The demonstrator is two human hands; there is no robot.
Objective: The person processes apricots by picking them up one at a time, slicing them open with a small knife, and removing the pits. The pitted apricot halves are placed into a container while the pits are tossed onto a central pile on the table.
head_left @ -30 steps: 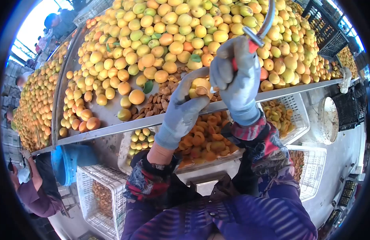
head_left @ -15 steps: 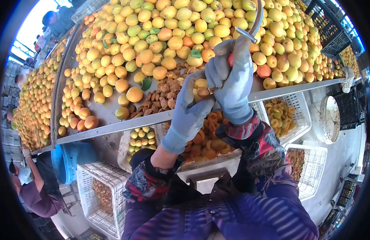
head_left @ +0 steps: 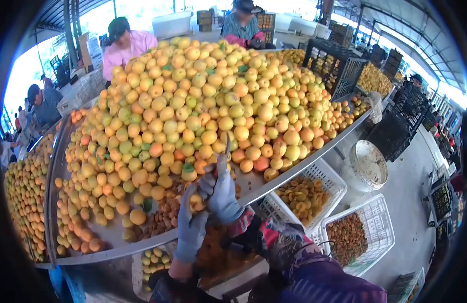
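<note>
My left hand (head_left: pixel 191 230), in a grey-blue glove, is closed on an apricot (head_left: pixel 196 203) at the table's front edge. Close beside it on the right, my gloved right hand (head_left: pixel 223 193) is wrapped round a thin curved tool (head_left: pixel 227 144) that points up over the fruit. The two hands nearly touch. Behind them rises a large heap of yellow and orange apricots (head_left: pixel 183 101) on the metal table (head_left: pixel 117 252). Brown pits (head_left: pixel 165 214) lie on the table just left of my hands. The tool's handle is hidden in my right fist.
White crates of apricot halves (head_left: pixel 301 199) and of pits (head_left: pixel 347 237) stand below right, near a white bucket (head_left: pixel 367 164). A black crate (head_left: pixel 334 68) is at the heap's back right. Two people (head_left: pixel 126 45) (head_left: pixel 242 25) are behind the heap. A blue bin (head_left: pixel 59 283) stands lower left.
The view has tilted up and shifted, bringing the far side of the heap and people behind it into sight. Both hands remain together, holding the apricot and the tool.
</note>
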